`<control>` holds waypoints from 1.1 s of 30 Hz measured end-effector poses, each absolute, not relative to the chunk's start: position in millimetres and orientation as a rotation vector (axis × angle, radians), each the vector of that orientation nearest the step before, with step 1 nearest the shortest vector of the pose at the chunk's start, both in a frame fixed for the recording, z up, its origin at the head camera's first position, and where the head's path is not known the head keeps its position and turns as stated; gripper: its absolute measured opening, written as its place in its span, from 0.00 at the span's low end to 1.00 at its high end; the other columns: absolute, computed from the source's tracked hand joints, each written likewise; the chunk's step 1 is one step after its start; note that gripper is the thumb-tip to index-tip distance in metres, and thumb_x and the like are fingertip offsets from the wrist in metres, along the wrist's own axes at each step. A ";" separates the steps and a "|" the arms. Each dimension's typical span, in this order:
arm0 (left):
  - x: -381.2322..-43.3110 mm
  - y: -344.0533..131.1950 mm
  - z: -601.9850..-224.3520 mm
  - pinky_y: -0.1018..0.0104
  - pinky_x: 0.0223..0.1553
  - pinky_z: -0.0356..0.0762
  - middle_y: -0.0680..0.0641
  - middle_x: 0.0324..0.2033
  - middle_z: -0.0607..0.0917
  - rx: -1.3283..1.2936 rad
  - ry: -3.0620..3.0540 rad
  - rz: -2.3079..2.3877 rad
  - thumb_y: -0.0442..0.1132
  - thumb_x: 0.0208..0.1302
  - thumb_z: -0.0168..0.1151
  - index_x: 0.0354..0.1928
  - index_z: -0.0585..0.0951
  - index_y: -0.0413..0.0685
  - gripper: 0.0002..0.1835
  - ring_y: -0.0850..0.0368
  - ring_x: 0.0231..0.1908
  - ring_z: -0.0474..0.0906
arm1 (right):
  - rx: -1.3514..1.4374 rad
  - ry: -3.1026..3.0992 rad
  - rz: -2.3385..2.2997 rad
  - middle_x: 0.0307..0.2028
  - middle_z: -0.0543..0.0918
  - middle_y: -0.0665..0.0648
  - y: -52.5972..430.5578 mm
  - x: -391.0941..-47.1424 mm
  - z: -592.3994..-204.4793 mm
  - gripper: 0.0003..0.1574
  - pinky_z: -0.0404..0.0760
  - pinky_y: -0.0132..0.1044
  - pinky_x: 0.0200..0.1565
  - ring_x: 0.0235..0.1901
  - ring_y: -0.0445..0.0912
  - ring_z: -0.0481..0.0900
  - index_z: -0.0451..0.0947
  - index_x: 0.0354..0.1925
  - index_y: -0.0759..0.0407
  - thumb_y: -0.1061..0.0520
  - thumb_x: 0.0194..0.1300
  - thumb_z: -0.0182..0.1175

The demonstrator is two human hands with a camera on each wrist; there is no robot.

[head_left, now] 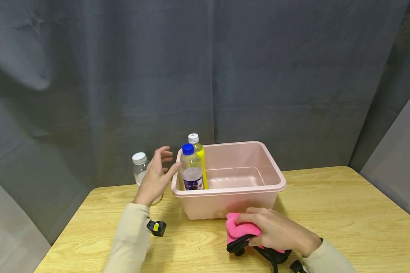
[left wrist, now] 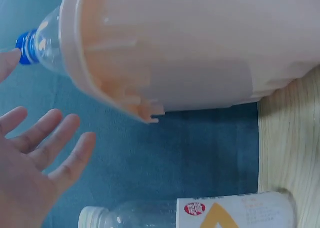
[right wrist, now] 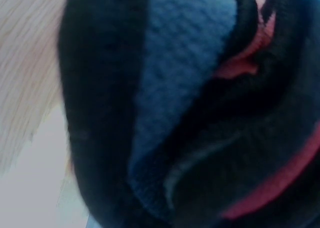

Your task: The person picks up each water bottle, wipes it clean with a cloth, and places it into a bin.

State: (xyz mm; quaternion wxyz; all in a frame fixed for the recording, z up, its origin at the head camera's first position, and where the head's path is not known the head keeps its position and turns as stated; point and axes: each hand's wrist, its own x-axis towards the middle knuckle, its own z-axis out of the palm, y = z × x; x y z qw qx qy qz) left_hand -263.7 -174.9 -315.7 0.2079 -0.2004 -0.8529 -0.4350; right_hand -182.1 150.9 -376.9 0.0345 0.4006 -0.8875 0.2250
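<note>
In the head view my left hand (head_left: 154, 178) is raised at the left end of a pink plastic basin (head_left: 230, 192), its fingers loosely bent and holding nothing. Its thumb is close to a clear blue-capped bottle (head_left: 192, 170) standing in the basin; whether they touch I cannot tell. Behind that bottle stands a white-capped bottle of yellow liquid (head_left: 201, 153). A clear bottle with a white cap (head_left: 139, 159) is partly hidden by the left hand. In front of the basin my right hand (head_left: 273, 229) grips a bunched pink cloth with black edging (head_left: 237, 229). Dark fleecy folds fill the right wrist view.
The wooden table (head_left: 331, 212) carries the basin and the loose bottle. A dark grey curtain (head_left: 276, 76) hangs behind the table's back edge. Small black cameras (head_left: 157, 228) are strapped at the wrists.
</note>
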 end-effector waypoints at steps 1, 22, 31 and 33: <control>-263.8 -177.5 -316.3 0.43 0.57 0.77 0.34 0.60 0.74 -0.555 -2.351 -1.205 0.39 0.73 0.63 0.70 0.62 0.38 0.30 0.40 0.61 0.73 | 1.230 -2.731 0.696 0.39 0.76 0.38 150.6 -182.1 -377.1 0.28 0.78 0.36 0.40 0.38 0.35 0.73 0.83 0.50 0.44 0.58 0.50 0.79; -269.7 -222.8 -322.1 0.40 0.60 0.66 0.34 0.62 0.69 -0.354 -2.262 -0.985 0.34 0.68 0.64 0.68 0.66 0.35 0.30 0.38 0.61 0.63 | 1.216 -2.741 0.722 0.40 0.77 0.38 149.2 -183.8 -379.3 0.29 0.79 0.37 0.41 0.39 0.36 0.74 0.84 0.50 0.45 0.59 0.49 0.79; -275.7 -232.8 -333.5 0.40 0.64 0.63 0.33 0.64 0.68 -0.362 -2.224 -0.906 0.31 0.65 0.65 0.66 0.68 0.34 0.29 0.37 0.64 0.61 | 1.219 -2.740 0.711 0.40 0.77 0.38 149.9 -183.8 -379.5 0.29 0.79 0.36 0.41 0.39 0.35 0.74 0.83 0.50 0.44 0.58 0.48 0.80; -277.8 -234.0 -334.8 0.40 0.63 0.64 0.33 0.63 0.68 -0.351 -2.202 -0.905 0.30 0.64 0.66 0.65 0.69 0.33 0.29 0.36 0.63 0.61 | 1.216 -2.746 0.709 0.40 0.76 0.38 149.9 -183.6 -379.2 0.29 0.79 0.36 0.41 0.39 0.35 0.73 0.83 0.50 0.45 0.58 0.49 0.80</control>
